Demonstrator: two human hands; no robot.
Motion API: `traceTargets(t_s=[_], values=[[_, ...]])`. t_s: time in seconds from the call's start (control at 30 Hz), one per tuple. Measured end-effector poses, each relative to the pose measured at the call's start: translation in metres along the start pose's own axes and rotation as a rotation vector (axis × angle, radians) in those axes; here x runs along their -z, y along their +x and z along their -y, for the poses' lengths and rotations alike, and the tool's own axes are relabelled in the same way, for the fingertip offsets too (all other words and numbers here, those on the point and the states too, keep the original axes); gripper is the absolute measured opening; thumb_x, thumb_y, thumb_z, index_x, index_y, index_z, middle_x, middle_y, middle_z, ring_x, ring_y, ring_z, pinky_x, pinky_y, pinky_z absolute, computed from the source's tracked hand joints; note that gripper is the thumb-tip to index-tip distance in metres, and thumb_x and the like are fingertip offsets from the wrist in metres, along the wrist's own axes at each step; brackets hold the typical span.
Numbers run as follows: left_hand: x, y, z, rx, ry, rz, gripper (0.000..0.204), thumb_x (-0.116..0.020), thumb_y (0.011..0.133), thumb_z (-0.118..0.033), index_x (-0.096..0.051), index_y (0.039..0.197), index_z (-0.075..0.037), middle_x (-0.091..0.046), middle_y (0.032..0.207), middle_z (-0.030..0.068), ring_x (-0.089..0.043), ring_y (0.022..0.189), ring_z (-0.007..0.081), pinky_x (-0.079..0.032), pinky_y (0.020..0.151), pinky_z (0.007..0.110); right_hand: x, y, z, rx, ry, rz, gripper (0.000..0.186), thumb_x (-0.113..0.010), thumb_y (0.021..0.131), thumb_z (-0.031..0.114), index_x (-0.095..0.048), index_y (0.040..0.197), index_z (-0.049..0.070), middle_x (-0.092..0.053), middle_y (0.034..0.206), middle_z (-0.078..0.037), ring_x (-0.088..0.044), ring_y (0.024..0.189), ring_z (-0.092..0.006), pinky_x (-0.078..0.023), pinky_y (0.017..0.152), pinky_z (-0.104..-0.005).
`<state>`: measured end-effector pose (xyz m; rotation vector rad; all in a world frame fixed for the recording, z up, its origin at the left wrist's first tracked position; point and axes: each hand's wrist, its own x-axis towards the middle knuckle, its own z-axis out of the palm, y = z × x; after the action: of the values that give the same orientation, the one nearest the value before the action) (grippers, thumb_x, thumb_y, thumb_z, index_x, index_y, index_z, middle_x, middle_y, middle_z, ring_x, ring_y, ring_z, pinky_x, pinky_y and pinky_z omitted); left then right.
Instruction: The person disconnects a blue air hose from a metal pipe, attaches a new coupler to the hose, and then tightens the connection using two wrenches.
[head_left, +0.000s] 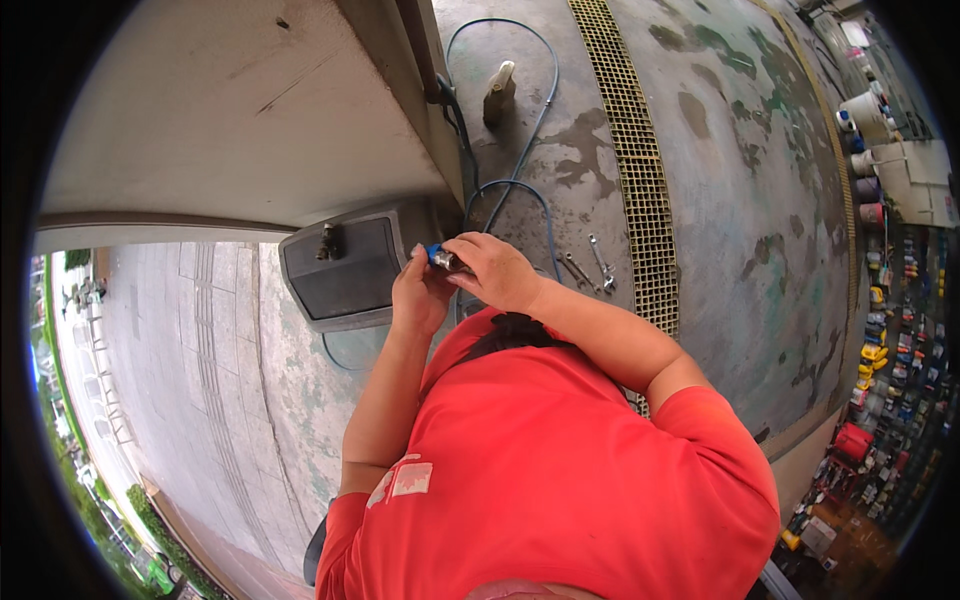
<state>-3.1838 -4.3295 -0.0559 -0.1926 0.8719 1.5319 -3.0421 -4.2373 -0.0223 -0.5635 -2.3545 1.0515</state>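
Just off the right edge of a dark grey boxy thing, both hands are on a little metal fitting with a blue end. From my seat the fingers hide most of it, so I can't tell if it's one piece or two. Left hand comes up from below, fingertips closed around the blue end; right hand reaches in from the right, knuckles up, pinching the other end. Elbows are bent, forearms angled inward over the red shirt.

Blue hose runs behind the right hand, so I lose part of it there. Big pale panel boxes things in at upper left. Right of the hands it's roomier: wrenches on the floor, then a yellowish drain grate, then wet-patched concrete.
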Motion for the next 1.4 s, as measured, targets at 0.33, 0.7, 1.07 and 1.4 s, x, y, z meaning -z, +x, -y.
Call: traceTargets(t_s=[0.33, 0.7, 1.07, 1.4], values=[[-0.046, 0.048, 0.009, 0.044, 0.350, 0.054, 0.032, -0.046, 0.100, -0.036, -0.055, 0.106, -0.006, -0.062, 0.101, 0.0089, -0.060, 0.098, 0.0252, -0.048, 0.092, 0.044, 0.034, 0.005, -0.061, -0.073, 0.184, -0.232, 0.024, -0.067, 0.080, 0.013, -0.058, 0.100, 0.002, -0.063, 0.092, -0.017, -0.062, 0.085, -0.0345, -0.050, 0.073, -0.0392], [-0.105, 0.205, -0.022, -0.075, 1.074, -0.305, 0.042, -0.050, 0.098, -0.031, -0.049, 0.132, -0.007, -0.050, 0.132, 0.0076, -0.046, 0.121, 0.0232, -0.045, 0.090, 0.040, 0.114, 0.047, -0.175, -0.426, 0.378, -0.332, 0.025, -0.070, 0.081, 0.015, -0.060, 0.098, 0.001, -0.065, 0.079, -0.018, -0.066, 0.075, -0.0317, -0.051, 0.066, -0.0367], [-0.104, 0.238, -0.009, -0.370, 1.096, -0.364, 0.038, -0.048, 0.099, -0.021, -0.050, 0.132, -0.001, -0.049, 0.133, 0.0118, -0.052, 0.113, 0.0166, -0.055, 0.079, 0.031, 0.149, 0.077, -0.233, -0.496, 0.625, -0.191, 0.023, -0.069, 0.082, 0.011, -0.059, 0.100, 0.000, -0.064, 0.077, -0.007, -0.061, 0.069, -0.0132, -0.049, 0.063, -0.0290], [-0.139, 0.234, -0.028, -0.696, 1.119, -0.424, 0.030, -0.049, 0.097, -0.013, -0.054, 0.122, 0.003, -0.059, 0.109, 0.0104, -0.061, 0.083, 0.0150, -0.056, 0.064, 0.027, 0.142, 0.083, -0.228, -0.560, 0.802, 0.014, 0.023, -0.065, 0.088, 0.010, -0.055, 0.107, 0.000, -0.066, 0.082, -0.005, -0.061, 0.070, -0.0094, -0.050, 0.062, -0.0244]])
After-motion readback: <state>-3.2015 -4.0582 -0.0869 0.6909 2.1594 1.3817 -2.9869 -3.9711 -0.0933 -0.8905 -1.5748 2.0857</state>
